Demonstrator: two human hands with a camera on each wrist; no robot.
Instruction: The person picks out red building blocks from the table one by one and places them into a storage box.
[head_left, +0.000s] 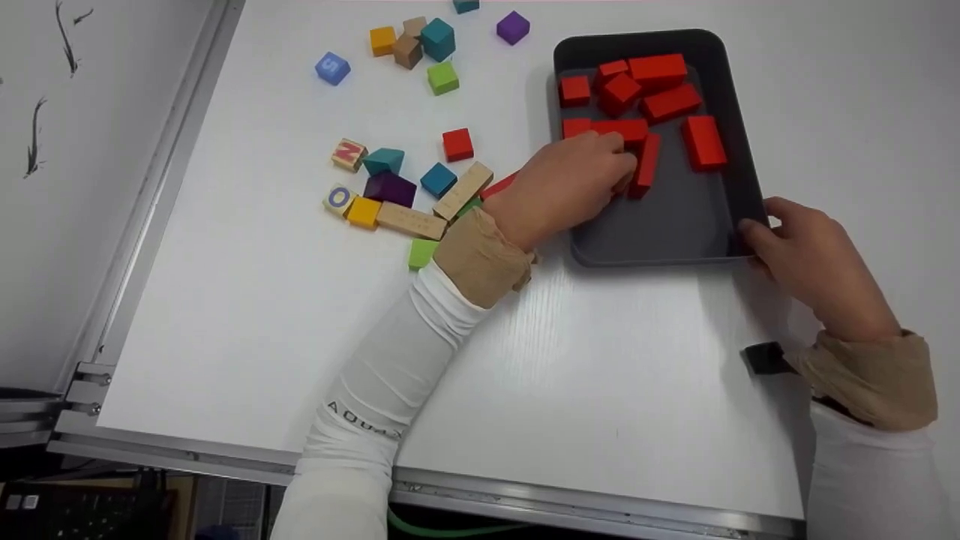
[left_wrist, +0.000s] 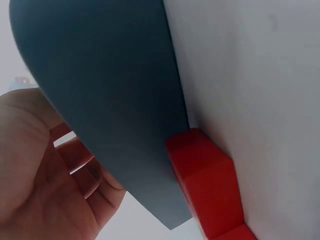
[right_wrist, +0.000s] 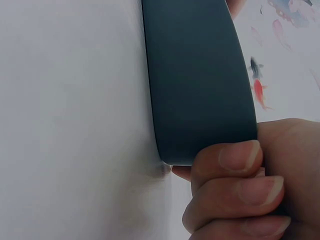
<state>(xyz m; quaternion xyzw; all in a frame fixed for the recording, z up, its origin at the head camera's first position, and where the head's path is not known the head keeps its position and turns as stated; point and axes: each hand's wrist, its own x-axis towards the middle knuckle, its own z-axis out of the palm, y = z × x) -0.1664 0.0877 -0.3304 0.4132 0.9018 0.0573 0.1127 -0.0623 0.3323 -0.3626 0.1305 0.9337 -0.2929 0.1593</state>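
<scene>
A dark grey tray (head_left: 660,225) holds several red blocks (head_left: 705,142) of different sizes. My left hand (head_left: 562,184) reaches over its left wall, fingers bent down among the blocks. A narrow red block (head_left: 645,166) stands right beside those fingertips. The tray wall hides the fingertips in the left wrist view, so I cannot tell whether they grip a block. At the near right corner my right hand (head_left: 821,259) grips the tray, thumb over the rim and fingers (right_wrist: 235,192) curled outside. Outside the left wall, a red block (left_wrist: 205,180) lies on the table close to the tray.
Left of the tray lie a red cube (head_left: 457,145), a blue cube (head_left: 439,180), wooden planks (head_left: 411,220) and a purple block (head_left: 390,189). More coloured cubes (head_left: 439,39) lie farther back. A black strap end (head_left: 766,358) hangs by the right wrist.
</scene>
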